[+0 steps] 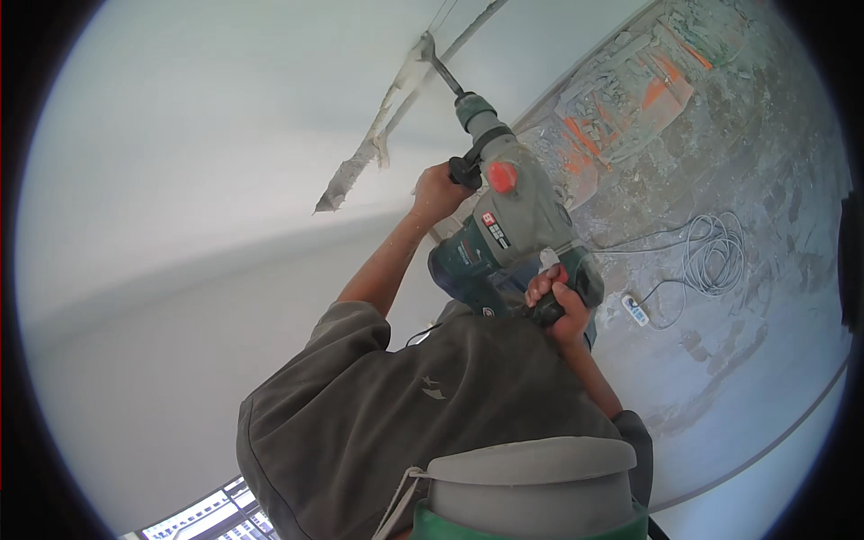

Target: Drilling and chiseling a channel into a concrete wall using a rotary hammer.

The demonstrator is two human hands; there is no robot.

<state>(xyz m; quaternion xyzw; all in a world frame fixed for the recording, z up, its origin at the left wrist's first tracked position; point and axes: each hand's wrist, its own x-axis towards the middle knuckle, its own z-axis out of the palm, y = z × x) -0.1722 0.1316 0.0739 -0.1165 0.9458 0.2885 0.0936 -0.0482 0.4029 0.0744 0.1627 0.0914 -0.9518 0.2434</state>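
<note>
A large green and grey rotary hammer [531,211] with a red knob on its side is held in front of my chest. My left hand [439,194] is closed around its black side handle [465,171], near the front collar. Further back, my right hand [565,310] grips the rear handle, with fingers by a red part that looks like the trigger. From the nose a dark chisel bit [445,74] reaches up to the white wall. Its tip meets a rough, broken groove [364,153] cut there. Two thin lines run along the wall beyond the tip.
On the dusty floor to the right lie a coiled pale cable [715,256] and a white power strip [635,310]. Rubble [621,76] and torn orange-and-white sheets [664,90] lie along the wall's foot. A window [211,517] shows at the lower left.
</note>
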